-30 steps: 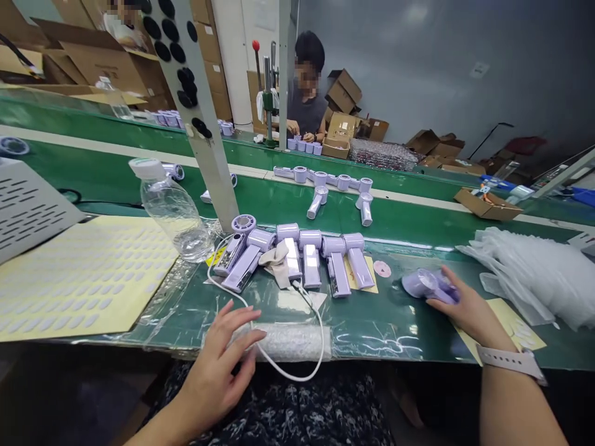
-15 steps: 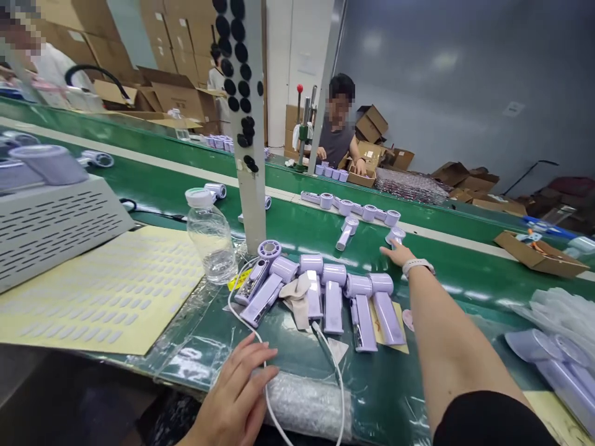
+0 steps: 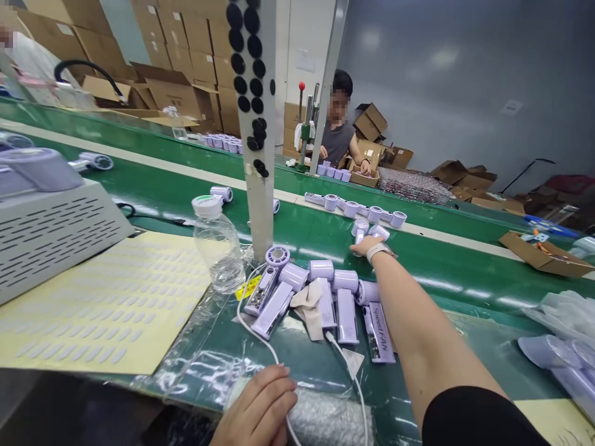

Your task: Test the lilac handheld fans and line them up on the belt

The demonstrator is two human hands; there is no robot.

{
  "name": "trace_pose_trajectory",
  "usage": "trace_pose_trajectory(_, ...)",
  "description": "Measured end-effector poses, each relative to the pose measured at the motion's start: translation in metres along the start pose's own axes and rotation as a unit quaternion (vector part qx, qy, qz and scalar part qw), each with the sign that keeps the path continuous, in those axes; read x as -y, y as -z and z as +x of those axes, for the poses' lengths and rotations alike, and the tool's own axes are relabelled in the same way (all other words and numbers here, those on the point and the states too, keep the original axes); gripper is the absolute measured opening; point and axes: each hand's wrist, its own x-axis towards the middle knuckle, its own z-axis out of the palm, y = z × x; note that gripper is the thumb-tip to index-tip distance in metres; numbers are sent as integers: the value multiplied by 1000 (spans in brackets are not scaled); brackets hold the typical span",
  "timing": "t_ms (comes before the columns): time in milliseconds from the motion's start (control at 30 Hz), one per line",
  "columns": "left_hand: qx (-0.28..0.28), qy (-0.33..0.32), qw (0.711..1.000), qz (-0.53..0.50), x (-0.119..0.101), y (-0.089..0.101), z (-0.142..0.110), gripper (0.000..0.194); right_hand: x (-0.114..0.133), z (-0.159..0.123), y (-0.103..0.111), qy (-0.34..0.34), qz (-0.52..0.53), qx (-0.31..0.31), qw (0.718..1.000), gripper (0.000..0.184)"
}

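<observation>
Grip on the right hand (image 3: pixel 366 245) is a maybe from my end: it's stretched out over the green surface (image 3: pixel 432 263), down at two purple fans (image 3: pixel 361 227) lying side by side, and the fingers are too small and tucked away on the head cam for me to call it a hold or just a touch. Both fan heads poke out past the hand, a bit nearer to me than the row of fans (image 3: pixel 351 209) along the pale strip (image 3: pixel 286 197). Left hand (image 3: pixel 260 409) is low at the front edge by the bubble wrap (image 3: pixel 332 412), fingers together and loosely bent. White cable (image 3: pixel 359 396) runs right by it, but I can't tell if it's pinched or just passing. Between the arms I've got a cluster of fans (image 3: pixel 346 310), handles mostly toward me, one printed "Speed FAN" and partly behind the right forearm (image 3: pixel 418 334). Beige cloth (image 3: pixel 307 305) is draped against a couple of them. Over on the left, a clear bottle (image 3: pixel 217 251) stands next to a yellow sheet (image 3: pixel 139 364) of white oval stickers. Far side, a co-worker (image 3: pixel 340 144) has one hand down at a small cardboard box (image 3: pixel 365 179).
</observation>
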Motion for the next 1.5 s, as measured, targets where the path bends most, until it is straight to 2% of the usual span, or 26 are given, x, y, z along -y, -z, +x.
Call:
trace_pose_trajectory(67, 1, 53, 998, -40, -3, 6, 0, 40, -2, -16, 16, -8, 6, -22, 1000, 37)
trace_pose_trajectory(133, 14, 104, 988, -115, -5, 15, 4, 37, -3, -40, 31, 14, 17, -51, 998, 34)
trace_pose_trajectory(200, 38, 180, 960, -209, -7, 24, 16, 27, -1, -75, 38, 67, 32, -87, 993, 27)
trace_pose_trajectory(233, 46, 237, 934, -264, -7, 27, 25, 24, 2, -98, 38, 100, 40, -107, 988, 25)
trace_pose_trajectory(267, 46, 304, 895, -324, -9, 31, 37, 23, 6, -124, 36, 133, 48, -127, 982, 24)
trace_pose_trajectory(300, 29, 371, 841, -393, -10, 33, 51, 23, 11, -151, 31, 168, 58, -148, 973, 26)
trace_pose_trajectory(367, -75, 445, 703, -550, -15, 36, 80, 44, 21, -209, 15, 236, 78, -185, 951, 35)
trace_pose_trajectory(400, -119, 458, 638, -607, -19, 37, 93, 56, 25, -235, 6, 308, 105, -237, 915, 37)
trace_pose_trajectory(433, -151, 471, 586, -642, -22, 38, 103, 63, 29, -260, -3, 369, 124, -274, 880, 40)
trace_pose_trajectory(467, -184, 483, 552, -655, -25, 38, 110, 61, 33, -280, -12, 410, 137, -288, 855, 44)
trace_pose_trajectory(533, -218, 506, 519, -653, -29, 40, 114, 50, 35, -309, -25, 454, 164, -275, 832, 54)
trace_pose_trajectory(600, -209, 517, 515, -651, -32, 43, 106, 47, 34, -324, -33, 449, 200, -240, 837, 60)
trace_pose_trajectory(667, -175, 516, 517, -660, -32, 46, 94, 53, 30, -332, -36, 429, 234, -209, 847, 58)
trace_pose_trajectory(733, -154, 519, 518, -663, -30, 49, 82, 52, 25, -335, -37, 442, 265, -170, 840, 56)
trace_pose_trajectory(800, -148, 529, 515, -658, -25, 52, 72, 48, 18, -331, -37, 470, 301, -124, 820, 44)
trace_pose_trajectory(833, -150, 532, 518, -652, -22, 54, 68, 48, 14, -326, -39, 455, 315, -119, 824, 36)
trace_pose_trajectory(967, -169, 515, 553, -633, -14, 58, 58, 53, -1, -288, -59, 254, 307, -198, 896, 34)
trace_pose_trajectory(1000, -172, 509, 559, -631, -14, 58, 58, 55, -2, -278, -66, 231, 297, -210, 902, 29)
trace_pose_trajectory(1067, -185, 497, 570, -627, -16, 58, 61, 59, -2, -264, -78, 230, 288, -209, 906, 17)
trace_pose_trajectory(1133, -205, 490, 577, -621, -18, 58, 69, 62, 0, -261, -83, 241, 287, -195, 906, 15)
trace_pose_trajectory(1267, -216, 479, 572, -630, -24, 59, 87, 64, 0, -286, -70, 273, 319, -147, 896, 20)
trace_pose_trajectory(1333, -218, 462, 572, -642, -25, 60, 95, 67, -3, -304, -59, 286, 381, -53, 878, 20)
trace_pose_trajectory(1400, -233, 445, 579, -642, -26, 60, 101, 69, -3, -320, -51, 283, 452, 56, 844, 24)
trace_pose_trajectory(1500, -262, 438, 587, -629, -27, 59, 108, 70, 7, -337, -43, 282, 513, 132, 800, 27)
